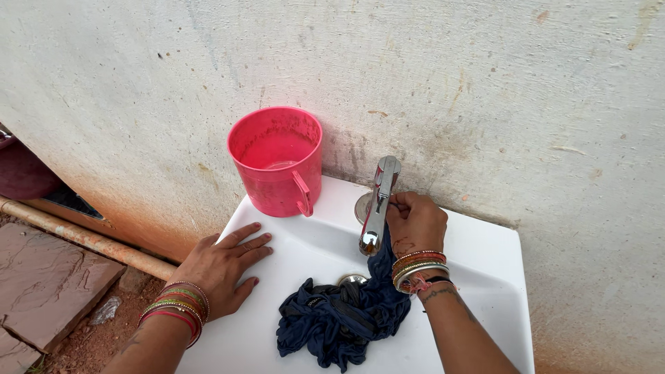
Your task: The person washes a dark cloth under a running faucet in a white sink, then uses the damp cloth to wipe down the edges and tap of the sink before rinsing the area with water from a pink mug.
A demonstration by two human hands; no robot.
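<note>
The base of the chrome tap is hidden behind the right hand, and the drain is half covered by the dark blue cloth. The near rim of the white washbasin is cut off by the lower edge of the view, as are both forearms. Whether water is running cannot be told.

The cloth is seen crumpled and wet-looking in the bowl, with one end drawn up under the spout and against the right wrist. The right hand is closed about the tap's side, fingers curled onto it. The left hand is laid flat with fingers spread on the basin's left rim, holding nothing.

A pink plastic mug is stood on the back left corner, against the stained wall. Bare basin surface is left at the right; beyond the left edge a rusty pipe and stone slabs are seen below.
</note>
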